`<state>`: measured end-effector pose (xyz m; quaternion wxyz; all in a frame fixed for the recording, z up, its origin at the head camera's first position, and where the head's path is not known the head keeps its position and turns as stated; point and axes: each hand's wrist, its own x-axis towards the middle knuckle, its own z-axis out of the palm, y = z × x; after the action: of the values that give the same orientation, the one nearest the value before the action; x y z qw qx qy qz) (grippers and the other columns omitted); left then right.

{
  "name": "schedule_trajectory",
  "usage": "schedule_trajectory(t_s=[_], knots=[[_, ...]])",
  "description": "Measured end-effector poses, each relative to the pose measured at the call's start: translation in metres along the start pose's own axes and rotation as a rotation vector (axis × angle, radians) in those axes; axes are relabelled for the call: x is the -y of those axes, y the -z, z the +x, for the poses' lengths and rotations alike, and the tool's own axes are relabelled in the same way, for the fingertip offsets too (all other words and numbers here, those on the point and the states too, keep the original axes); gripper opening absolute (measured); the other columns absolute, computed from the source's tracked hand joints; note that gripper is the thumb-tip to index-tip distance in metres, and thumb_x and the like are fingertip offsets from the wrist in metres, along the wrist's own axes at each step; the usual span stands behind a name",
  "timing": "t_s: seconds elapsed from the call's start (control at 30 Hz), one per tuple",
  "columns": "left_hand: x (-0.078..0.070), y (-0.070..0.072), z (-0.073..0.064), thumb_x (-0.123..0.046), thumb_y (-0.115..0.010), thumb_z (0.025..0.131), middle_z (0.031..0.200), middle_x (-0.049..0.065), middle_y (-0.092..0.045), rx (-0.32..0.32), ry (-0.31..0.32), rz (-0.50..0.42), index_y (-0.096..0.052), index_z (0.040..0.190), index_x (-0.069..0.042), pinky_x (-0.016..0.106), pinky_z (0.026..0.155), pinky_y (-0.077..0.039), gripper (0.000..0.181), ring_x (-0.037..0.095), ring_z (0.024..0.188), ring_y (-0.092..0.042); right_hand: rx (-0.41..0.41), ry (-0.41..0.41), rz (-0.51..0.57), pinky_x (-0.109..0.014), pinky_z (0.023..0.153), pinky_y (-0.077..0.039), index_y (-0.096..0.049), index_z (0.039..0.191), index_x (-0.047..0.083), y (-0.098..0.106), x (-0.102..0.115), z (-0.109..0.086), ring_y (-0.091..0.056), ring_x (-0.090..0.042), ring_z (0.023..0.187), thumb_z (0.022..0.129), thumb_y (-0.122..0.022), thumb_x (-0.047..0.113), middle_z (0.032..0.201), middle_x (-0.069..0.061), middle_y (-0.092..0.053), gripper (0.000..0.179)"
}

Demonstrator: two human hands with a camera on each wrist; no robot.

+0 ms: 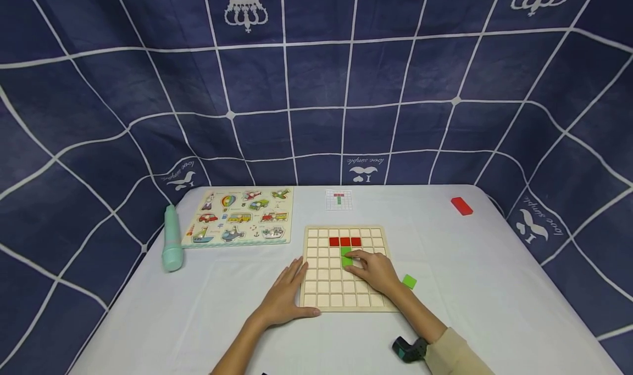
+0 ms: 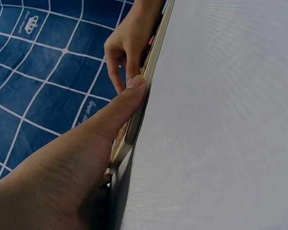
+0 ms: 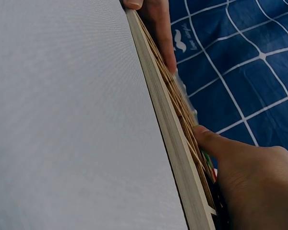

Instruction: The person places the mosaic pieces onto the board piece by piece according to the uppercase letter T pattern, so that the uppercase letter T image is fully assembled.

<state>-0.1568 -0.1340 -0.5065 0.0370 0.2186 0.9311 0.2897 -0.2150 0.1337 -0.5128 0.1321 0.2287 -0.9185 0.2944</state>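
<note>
A wooden grid board lies flat on the table. Three red square tiles sit side by side in one of its upper rows, with a green tile directly under the middle one. Below that, my right hand pinches another green square tile between thumb and forefinger, at the board's surface. My left hand rests at the board's lower left corner, fingers extended along the left side and thumb against the near edge. The wrist views show the board edge-on, hiding most tiles.
A loose green tile lies right of the board, beside my right forearm. A pattern card is behind the board. A vehicle puzzle and a mint-green microphone-shaped object are at left; a red block is at far right.
</note>
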Motion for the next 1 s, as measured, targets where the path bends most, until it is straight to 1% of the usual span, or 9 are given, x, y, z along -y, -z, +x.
schedule_trajectory(t_s=[0.17, 0.37, 0.5, 0.63, 0.7, 0.83, 1.0], knots=[[0.002, -0.002, 0.000, -0.073, -0.064, 0.064, 0.153, 0.011, -0.011, 0.002, 0.004, 0.000, -0.021, 0.147, -0.006, 0.048, 0.110, -0.016, 0.114, 0.029, 0.139, -0.009, 0.000, 0.008, 0.013, -0.018, 0.040, -0.022, -0.070, 0.104, 0.021, 0.001, 0.000, -0.001, -0.022, 0.001, 0.043, 0.078, -0.072, 0.040, 0.047, 0.016, -0.030, 0.033], [0.002, -0.003, -0.001, -0.073, -0.063, 0.063, 0.153, 0.009, -0.011, 0.004, 0.013, 0.001, -0.021, 0.147, -0.007, 0.047, 0.110, -0.016, 0.115, 0.029, 0.139, -0.009, 0.007, 0.032, 0.032, -0.018, 0.041, -0.022, -0.070, 0.104, 0.021, 0.003, 0.002, -0.005, -0.021, 0.001, 0.042, 0.078, -0.071, 0.041, 0.047, 0.018, -0.029, 0.033], [0.002, -0.002, -0.001, -0.073, -0.064, 0.063, 0.154, 0.009, -0.010, 0.004, 0.013, -0.001, -0.021, 0.147, -0.007, 0.047, 0.110, -0.016, 0.115, 0.029, 0.139, -0.009, 0.001, 0.059, 0.033, -0.017, 0.044, -0.025, -0.070, 0.104, 0.023, 0.008, 0.001, -0.012, -0.022, 0.002, 0.043, 0.078, -0.071, 0.042, 0.047, 0.019, -0.029, 0.032], [0.002, -0.001, -0.001, -0.073, -0.063, 0.063, 0.153, 0.010, -0.010, 0.002, 0.009, -0.001, -0.021, 0.147, -0.007, 0.047, 0.110, -0.015, 0.115, 0.028, 0.139, -0.009, -0.013, 0.080, 0.032, -0.017, 0.046, -0.028, -0.069, 0.103, 0.026, 0.018, -0.004, -0.025, -0.022, 0.004, 0.044, 0.077, -0.072, 0.042, 0.048, 0.021, -0.029, 0.031], [0.002, -0.001, -0.001, -0.074, -0.063, 0.063, 0.153, 0.010, -0.010, 0.002, 0.007, 0.001, -0.021, 0.147, -0.007, 0.047, 0.110, -0.015, 0.115, 0.028, 0.139, -0.009, -0.023, 0.074, 0.033, -0.017, 0.046, -0.027, -0.069, 0.103, 0.026, 0.024, -0.009, -0.033, -0.021, 0.004, 0.044, 0.076, -0.072, 0.041, 0.048, 0.021, -0.028, 0.031], [0.001, -0.001, -0.001, -0.073, -0.063, 0.063, 0.153, 0.010, -0.010, 0.002, 0.004, 0.000, -0.021, 0.147, -0.006, 0.048, 0.110, -0.015, 0.115, 0.029, 0.139, -0.009, -0.054, 0.045, 0.032, -0.016, 0.042, -0.023, -0.069, 0.103, 0.023, 0.038, -0.023, -0.050, -0.020, 0.005, 0.046, 0.075, -0.074, 0.039, 0.050, 0.022, -0.027, 0.032], [0.000, 0.001, -0.001, -0.072, -0.065, 0.063, 0.153, 0.011, -0.011, 0.001, -0.001, 0.004, -0.021, 0.147, -0.005, 0.047, 0.110, -0.015, 0.115, 0.029, 0.139, -0.009, -0.106, -0.037, 0.001, -0.015, 0.039, -0.021, -0.069, 0.102, 0.020, 0.058, -0.043, -0.073, -0.019, 0.005, 0.044, 0.074, -0.076, 0.035, 0.049, 0.021, -0.026, 0.033]])
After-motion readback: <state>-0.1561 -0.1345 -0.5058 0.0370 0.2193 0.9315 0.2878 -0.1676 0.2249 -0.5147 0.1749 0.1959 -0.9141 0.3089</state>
